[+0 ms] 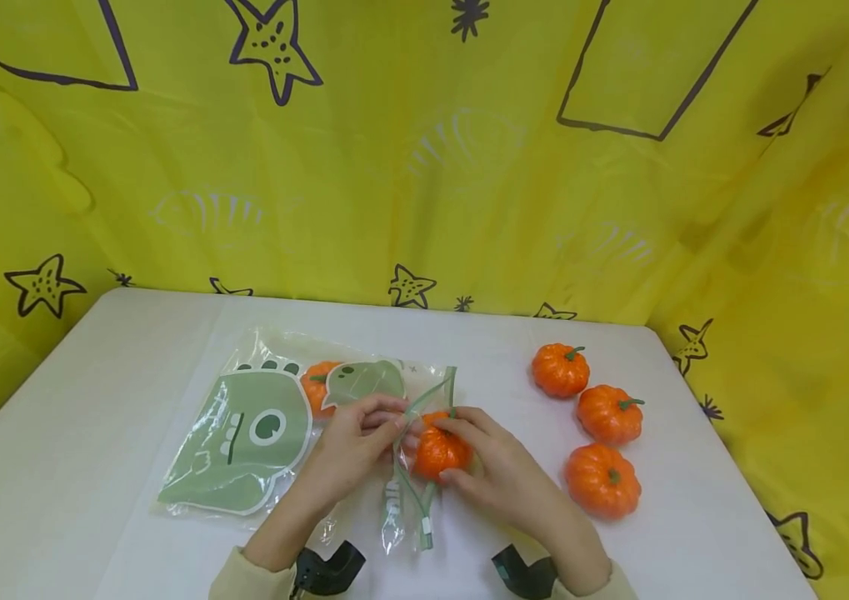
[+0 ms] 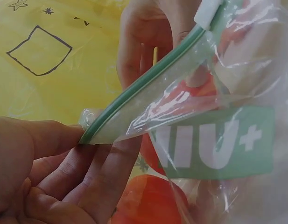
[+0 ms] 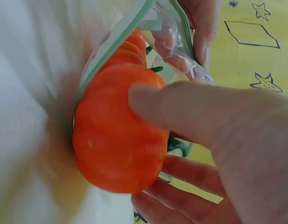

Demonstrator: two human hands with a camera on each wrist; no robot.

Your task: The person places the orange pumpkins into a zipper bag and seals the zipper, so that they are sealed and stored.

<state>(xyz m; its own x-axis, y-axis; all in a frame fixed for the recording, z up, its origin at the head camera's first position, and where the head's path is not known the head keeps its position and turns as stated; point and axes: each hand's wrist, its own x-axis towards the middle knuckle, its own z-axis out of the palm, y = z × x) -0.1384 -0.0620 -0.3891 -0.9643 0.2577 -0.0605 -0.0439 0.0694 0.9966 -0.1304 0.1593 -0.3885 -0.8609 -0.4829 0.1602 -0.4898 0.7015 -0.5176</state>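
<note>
A clear plastic zip bag (image 1: 207, 467) printed with green cartoon shapes lies flat, its green zip edge (image 2: 134, 91) facing right and spread apart. My left hand (image 1: 349, 450) pinches that edge between thumb and fingers. In my right hand (image 1: 499, 467) is a small orange toy pumpkin (image 3: 115, 135) with a green stem, gripped by thumb and fingers at the bag's mouth. Its leading side sits between the zip edges. Another pumpkin (image 1: 317, 390) shows inside the bag, partly covered by the print.
Three more orange pumpkins stand at the right of the white table (image 1: 64, 450): a far one (image 1: 559, 371), a middle one (image 1: 610, 414) and a near one (image 1: 602, 482). A yellow curtain (image 1: 364, 183) with starfish drawings hangs behind and beside the table.
</note>
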